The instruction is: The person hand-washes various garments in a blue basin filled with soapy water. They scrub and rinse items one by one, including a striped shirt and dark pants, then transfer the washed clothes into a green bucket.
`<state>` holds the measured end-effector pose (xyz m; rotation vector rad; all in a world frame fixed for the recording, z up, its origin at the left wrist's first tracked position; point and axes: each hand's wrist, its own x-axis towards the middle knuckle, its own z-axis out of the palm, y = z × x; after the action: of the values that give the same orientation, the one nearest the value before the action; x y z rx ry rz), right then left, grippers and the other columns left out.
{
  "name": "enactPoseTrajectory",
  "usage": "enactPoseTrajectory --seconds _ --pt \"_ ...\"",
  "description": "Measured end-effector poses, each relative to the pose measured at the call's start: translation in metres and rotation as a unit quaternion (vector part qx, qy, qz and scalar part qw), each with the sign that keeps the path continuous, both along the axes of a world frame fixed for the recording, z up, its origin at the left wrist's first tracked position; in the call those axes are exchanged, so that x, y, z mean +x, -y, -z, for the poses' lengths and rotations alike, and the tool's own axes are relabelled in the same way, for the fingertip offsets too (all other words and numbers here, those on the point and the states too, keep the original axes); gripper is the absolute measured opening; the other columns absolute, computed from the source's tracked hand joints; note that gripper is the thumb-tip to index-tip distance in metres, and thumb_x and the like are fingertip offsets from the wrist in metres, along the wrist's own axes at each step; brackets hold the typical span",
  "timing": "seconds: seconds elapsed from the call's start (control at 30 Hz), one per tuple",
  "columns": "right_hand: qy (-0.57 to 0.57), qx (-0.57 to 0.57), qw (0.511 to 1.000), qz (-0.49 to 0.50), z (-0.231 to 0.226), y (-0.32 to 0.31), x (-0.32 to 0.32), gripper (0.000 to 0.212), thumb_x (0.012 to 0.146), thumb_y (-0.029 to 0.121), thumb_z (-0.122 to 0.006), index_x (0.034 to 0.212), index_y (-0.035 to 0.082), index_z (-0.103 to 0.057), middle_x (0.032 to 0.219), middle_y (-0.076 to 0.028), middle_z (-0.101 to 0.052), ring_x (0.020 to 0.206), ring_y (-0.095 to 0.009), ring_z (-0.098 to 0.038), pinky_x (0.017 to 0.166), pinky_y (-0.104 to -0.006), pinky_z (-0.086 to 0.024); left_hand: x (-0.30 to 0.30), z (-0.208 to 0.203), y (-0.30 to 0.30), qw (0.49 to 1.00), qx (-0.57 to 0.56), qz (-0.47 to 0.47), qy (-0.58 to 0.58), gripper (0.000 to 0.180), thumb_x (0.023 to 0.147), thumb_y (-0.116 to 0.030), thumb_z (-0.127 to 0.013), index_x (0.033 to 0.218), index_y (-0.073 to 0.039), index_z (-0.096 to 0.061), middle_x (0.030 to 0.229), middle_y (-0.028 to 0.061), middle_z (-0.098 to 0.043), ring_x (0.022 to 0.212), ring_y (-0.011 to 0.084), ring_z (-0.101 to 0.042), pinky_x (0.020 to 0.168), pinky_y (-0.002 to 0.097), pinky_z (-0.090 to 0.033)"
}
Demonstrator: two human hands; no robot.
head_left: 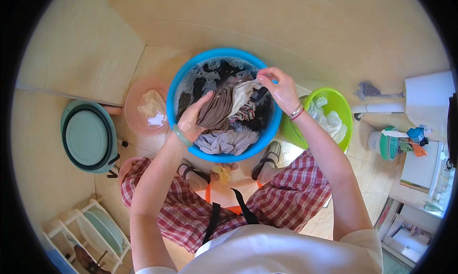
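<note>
The blue basin stood on the floor in front of the person, holding dark, sudsy water and a load of wet laundry. At its left side, the left hand gripped the brown cloth, thumb laid along the far side of the gathered folds. The right hand, over the far right part of the basin, pinched an end of the white cloth between thumb and fingers and drew it out taut to the right of the brown one. Just nearer than the white cloth lay a striped cloth, and a greyish-lavender cloth was bunched against the near rim. Dark fabric showed among the suds on the far side.

A pale green bangle circled the left wrist; thin bracelets sat on the right. Just left of the blue basin was a pink basin with a pale, wet-looking item inside. On the right, a lime-green bucket held crumpled white material. Farther left, a teal tub stood on edge by the wall. Red plaid trousers covered the person's spread legs, and the sandalled feet were near the basin's near side.
</note>
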<state>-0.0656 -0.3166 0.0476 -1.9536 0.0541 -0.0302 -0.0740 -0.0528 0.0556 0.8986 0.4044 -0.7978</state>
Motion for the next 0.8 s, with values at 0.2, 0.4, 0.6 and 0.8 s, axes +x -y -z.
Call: enactPoseTrajectory --seconds 0.2,0.4,0.6,0.8 --pt "-0.323 0.266 0.904 -0.087 -0.032 -0.008 -0.029 0.043 0.089 0.041 -0.065 0.111 0.005 -0.056 0.107 -0.007 -0.059 0.088 -0.016 -0.062 0.072 -0.033 -0.055 -0.002 -0.005 0.05 0.986 0.061 -0.025 0.154 0.019 0.094 -0.024 -0.06 0.105 -0.008 -0.065 0.094 -0.0012 -0.066 0.085 0.0079 -0.061 0.075 0.0227 -0.048" --pt "-0.175 0.346 0.919 0.067 -0.072 0.064 -0.052 0.024 0.086 0.014 -0.061 0.105 0.003 -0.05 0.077 -0.002 -0.051 0.057 -0.006 -0.045 0.043 -0.0185 -0.03 0.022 -0.006 0.102 0.981 0.158 -0.02 0.111 0.02 0.1 -0.028 -0.047 0.102 -0.011 -0.056 0.094 0.0019 -0.062 0.084 0.0169 -0.061 0.075 0.0376 -0.053" --pt "-0.044 -0.079 0.965 0.247 -0.081 0.166 -0.089 0.05 0.088 0.046 -0.061 0.098 -0.003 -0.062 0.073 -0.01 -0.06 0.056 -0.012 -0.055 0.047 -0.0256 -0.041 -0.008 -0.02 0.223 0.964 0.093 0.127 0.213 0.027 0.096 -0.034 -0.052 0.1 -0.008 -0.059 0.087 0.0027 -0.059 0.079 0.0125 -0.059 0.064 0.0298 -0.054" --pt "-0.165 -0.077 0.934 0.308 -0.049 0.244 -0.131 0.05 0.09 0.045 -0.06 0.1 -0.004 -0.061 0.077 -0.01 -0.062 0.058 -0.014 -0.058 0.05 -0.0276 -0.05 -0.02 0.013 0.3 0.895 0.008 0.379 0.237 0.036 0.097 -0.032 -0.053 0.122 -0.006 -0.054 0.114 0.0064 -0.06 0.104 0.0175 -0.059 0.083 0.0324 -0.052"
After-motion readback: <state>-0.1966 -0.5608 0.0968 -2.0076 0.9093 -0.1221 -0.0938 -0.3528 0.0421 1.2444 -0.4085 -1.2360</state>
